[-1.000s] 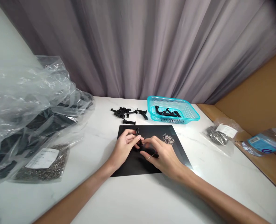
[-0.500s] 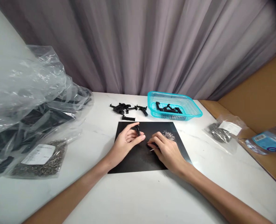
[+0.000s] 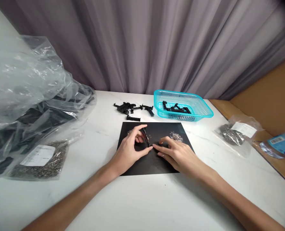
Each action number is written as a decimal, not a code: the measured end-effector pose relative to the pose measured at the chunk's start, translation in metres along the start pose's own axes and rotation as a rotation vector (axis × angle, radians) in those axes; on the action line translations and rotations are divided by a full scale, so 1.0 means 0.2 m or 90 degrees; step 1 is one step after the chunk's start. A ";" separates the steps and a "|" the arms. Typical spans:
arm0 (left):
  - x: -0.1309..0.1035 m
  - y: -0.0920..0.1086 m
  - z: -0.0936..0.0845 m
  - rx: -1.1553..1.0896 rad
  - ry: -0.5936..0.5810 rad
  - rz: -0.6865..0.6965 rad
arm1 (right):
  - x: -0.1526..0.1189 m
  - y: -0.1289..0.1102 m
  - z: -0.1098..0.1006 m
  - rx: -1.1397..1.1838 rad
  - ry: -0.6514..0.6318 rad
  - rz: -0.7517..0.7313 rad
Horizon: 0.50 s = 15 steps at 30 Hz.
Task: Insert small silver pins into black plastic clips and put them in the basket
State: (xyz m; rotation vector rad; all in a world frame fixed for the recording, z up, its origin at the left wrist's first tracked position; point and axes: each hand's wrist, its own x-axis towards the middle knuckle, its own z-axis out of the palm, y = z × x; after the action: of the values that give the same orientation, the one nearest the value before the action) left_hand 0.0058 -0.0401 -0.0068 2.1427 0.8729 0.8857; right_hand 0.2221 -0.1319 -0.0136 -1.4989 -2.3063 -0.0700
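Observation:
My left hand (image 3: 130, 144) grips a slim black plastic part (image 3: 146, 137) between thumb and fingers, holding it tilted above a black mat (image 3: 137, 168). My right hand (image 3: 174, 152) is beside it, its index fingertip touching the part's lower end. The other right fingers are curled in, and a small pale bit shows at them; what it is I cannot make out. A pile of tiny metal pieces (image 3: 176, 137) lies on the mat behind my right hand. More small metal pieces (image 3: 129, 132) show behind my left hand, partly hidden by it.
Several black parts (image 3: 124, 108) lie beyond the mat, beside a turquoise basket (image 3: 205, 112) with more inside. On the left are a large clear plastic bag (image 3: 36, 80) and a labelled bag of metal pieces (image 3: 48, 163). Another small bag (image 3: 231, 134) and a bottle (image 3: 280, 146) stand right.
My right hand has moved to the black part, its index fingertip now against the lower end. The left hand has turned the part to a steeper slant. The thin pale rod is barely visible now.

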 end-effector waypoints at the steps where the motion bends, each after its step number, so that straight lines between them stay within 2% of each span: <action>1: 0.00 0.00 0.00 0.002 -0.003 0.005 | 0.00 0.01 0.00 0.020 0.025 0.023; 6: 0.00 -0.01 0.00 0.027 -0.004 0.040 | 0.02 0.03 -0.02 0.203 0.101 0.111; 11: -0.01 0.01 0.01 0.039 -0.014 0.057 | 0.04 0.00 -0.07 0.328 0.110 0.083; 15: -0.01 0.04 0.00 0.046 -0.011 0.078 | 0.05 -0.02 -0.10 0.359 0.091 0.069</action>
State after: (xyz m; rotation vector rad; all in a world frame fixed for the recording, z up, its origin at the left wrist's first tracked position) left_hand 0.0074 -0.0467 -0.0026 2.2827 0.7837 0.9076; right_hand 0.2215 -0.1299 0.0093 -1.2683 -1.9066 0.4505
